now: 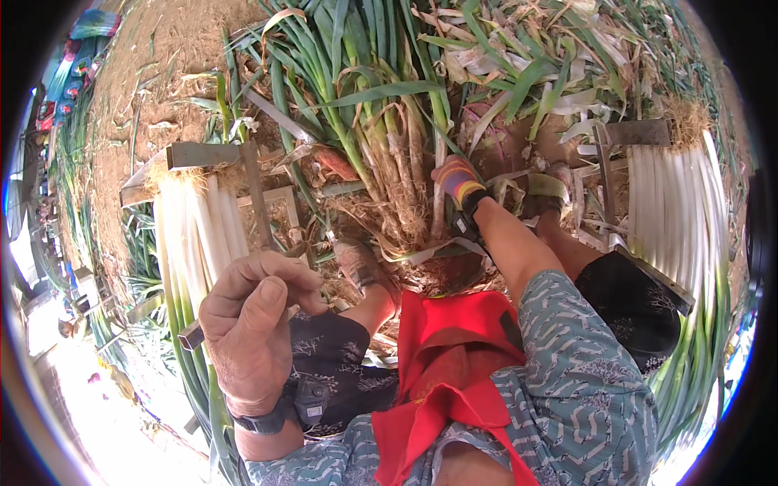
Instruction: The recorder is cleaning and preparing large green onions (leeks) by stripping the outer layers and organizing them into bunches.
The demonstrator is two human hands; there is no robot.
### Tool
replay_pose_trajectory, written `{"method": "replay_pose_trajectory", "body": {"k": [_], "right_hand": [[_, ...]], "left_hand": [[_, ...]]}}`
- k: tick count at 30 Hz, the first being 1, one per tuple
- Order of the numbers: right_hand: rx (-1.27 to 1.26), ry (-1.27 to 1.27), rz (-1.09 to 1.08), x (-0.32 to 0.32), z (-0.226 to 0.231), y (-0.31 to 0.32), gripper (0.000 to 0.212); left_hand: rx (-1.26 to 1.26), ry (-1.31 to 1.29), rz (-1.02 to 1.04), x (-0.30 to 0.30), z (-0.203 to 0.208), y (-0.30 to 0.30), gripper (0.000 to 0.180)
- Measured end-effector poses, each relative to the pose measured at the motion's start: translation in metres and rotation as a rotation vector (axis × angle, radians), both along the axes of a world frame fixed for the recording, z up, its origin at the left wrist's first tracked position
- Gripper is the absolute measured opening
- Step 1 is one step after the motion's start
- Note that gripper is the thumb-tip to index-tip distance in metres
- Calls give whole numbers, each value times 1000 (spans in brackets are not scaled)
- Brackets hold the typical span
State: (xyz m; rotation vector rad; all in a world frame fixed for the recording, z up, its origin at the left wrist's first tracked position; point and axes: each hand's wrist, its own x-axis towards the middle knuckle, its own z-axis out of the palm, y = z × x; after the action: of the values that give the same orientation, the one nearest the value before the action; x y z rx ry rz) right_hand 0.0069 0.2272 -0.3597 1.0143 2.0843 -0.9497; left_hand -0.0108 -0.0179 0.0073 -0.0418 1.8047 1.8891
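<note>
My left hand (253, 320), bare and with a watch at its wrist, is raised over my left knee. Its fingers are loosely curled, with the thumb apart from them and nothing visible in between. Out in front, my right hand (459, 180) wears a striped glove and closes round the stem of a leek (439, 212) at the right side of a pile. That pile of leeks (393, 162) lies between my feet, its brownish roots toward me and green leaves pointing away.
Cleaned white leeks (193, 227) rest in a metal frame (203, 154) on the left. More cleaned leeks (673, 194) lie in another frame (636, 132) on the right. Leaf scraps (559, 61) cover the soil at the far right. A red cloth (454, 324) hangs over my lap.
</note>
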Motion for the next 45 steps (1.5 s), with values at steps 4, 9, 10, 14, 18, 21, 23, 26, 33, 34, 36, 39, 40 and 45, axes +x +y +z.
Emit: {"method": "replay_pose_trajectory", "body": {"k": [4,9,10,14,18,21,23,26,33,34,36,39,40,45], "right_hand": [[27,-47,-428,22,-2,49,26],[-946,514,-1038,89,68,19,19],[-1110,502,-1043,89,89,-10,25],[-1044,521,-765,136,214,-60,26],[-879,556,-728,177,228,-61,26],[-804,622,-550,204,247,-54,24],[-840,638,-520,218,273,-56,22],[-789,786,-396,234,293,-71,21],[-472,806,-69,258,268,-85,39],[-508,777,-96,257,269,-85,40],[-722,723,-161,250,298,-89,39],[-877,645,-171,246,293,-75,40],[-847,620,-107,245,287,-71,40],[-244,1186,89,196,319,-35,50]], "left_hand": [[-10,28,-16,2,9,3,23],[-24,40,-101,11,3,8,20],[-36,62,-103,15,7,9,21],[-2,178,-107,17,-5,22,19],[11,167,-128,21,-18,39,19],[-61,99,-221,31,-35,51,19],[-185,84,-324,38,-47,66,25],[-252,18,-352,44,-71,80,36],[54,-374,163,58,-64,105,37],[57,-371,165,56,-65,100,37],[386,-305,163,43,-69,79,32],[456,-243,58,45,-47,75,29],[504,-187,-36,47,-42,73,29],[304,-18,-149,59,-2,79,32]]}}
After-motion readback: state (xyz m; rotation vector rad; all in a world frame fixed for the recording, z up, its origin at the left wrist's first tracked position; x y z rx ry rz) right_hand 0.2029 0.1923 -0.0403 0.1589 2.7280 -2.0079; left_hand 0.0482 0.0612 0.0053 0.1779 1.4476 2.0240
